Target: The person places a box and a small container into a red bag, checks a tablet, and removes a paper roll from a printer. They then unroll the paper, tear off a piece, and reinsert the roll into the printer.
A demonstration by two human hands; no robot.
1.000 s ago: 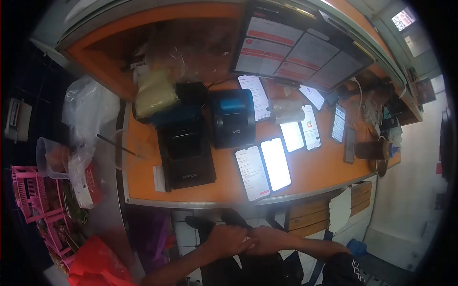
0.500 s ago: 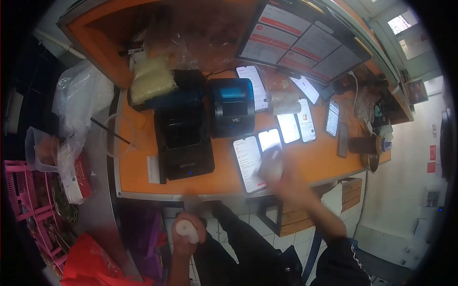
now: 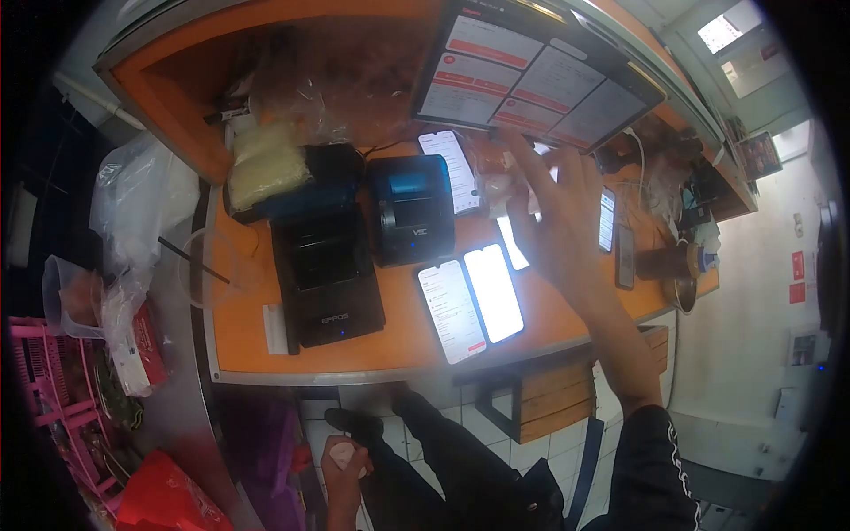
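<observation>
My left hand [image 3: 345,460] is low, below the desk's front edge, closed around a small whitish round object [image 3: 342,455]. Over the right part of the orange desk [image 3: 398,350] my right hand [image 3: 553,208] reaches with fingers apart, above several phones that it partly covers; whether something lies under the palm is hidden. Nearest in front of it are a blank bright phone [image 3: 494,292] and a phone showing a list [image 3: 450,310]. Another lit phone [image 3: 449,168] lies beside the small black printer [image 3: 412,212].
A larger black printer [image 3: 326,283] stands left of the small one. Behind are a monitor [image 3: 531,75] and a bag of pale contents [image 3: 266,168]. A dark jar [image 3: 664,263] sits at the right, a red bag [image 3: 168,496] at lower left.
My right hand has moved up and away from the two front phones, over those farther back. My left hand is slightly lower. The blank phone's screen is now uncovered. The view has shifted slightly.
</observation>
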